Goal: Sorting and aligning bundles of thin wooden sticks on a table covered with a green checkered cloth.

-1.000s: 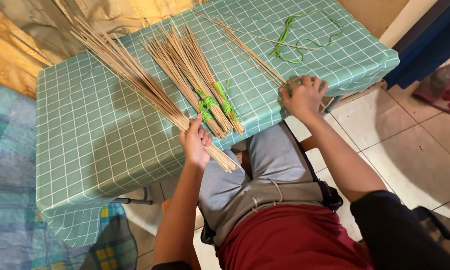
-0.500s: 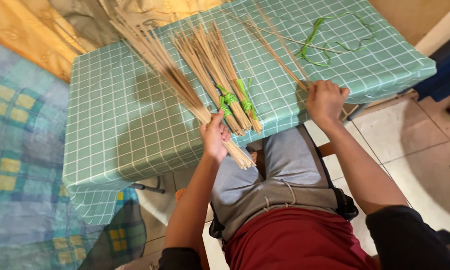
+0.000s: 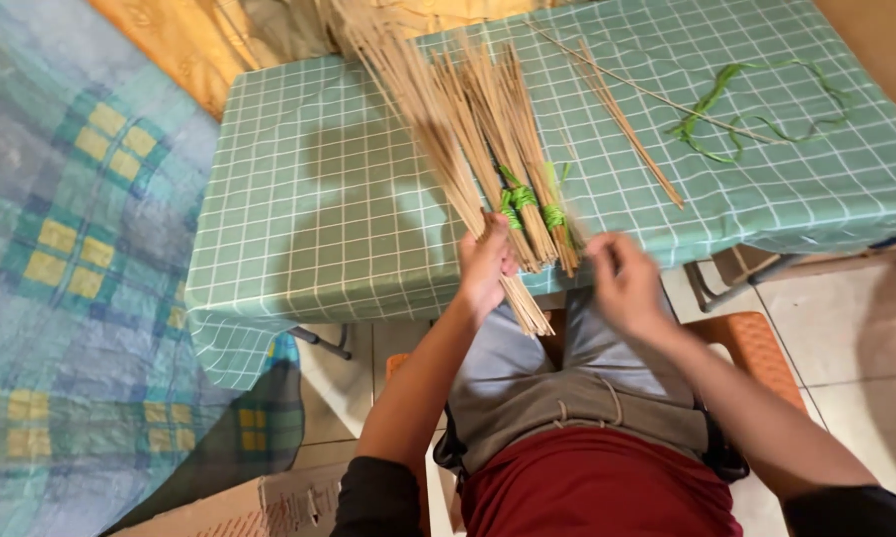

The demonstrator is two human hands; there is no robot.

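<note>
Since the earlier frames the right hand [image 3: 622, 283] has left the loose sticks [image 3: 627, 124] at the desk's edge and swung in toward the left hand; it is blurred, so whether its grip holds a stick I cannot tell. The left hand [image 3: 486, 267] is closed around the long untied bundle [image 3: 438, 149], which slants from 11 o'clock down across the green checked desk [image 3: 319, 219], its butt ends overhanging the near edge. Just at 3 o'clock of that hand lie two tied bundles [image 3: 528, 204] wrapped in green cord. A loose green cord [image 3: 736, 109] lies toward 2 o'clock. The step looks like gathering sticks into the held bundle; next the right hand must meet it squarely, ends aligned.
</note>
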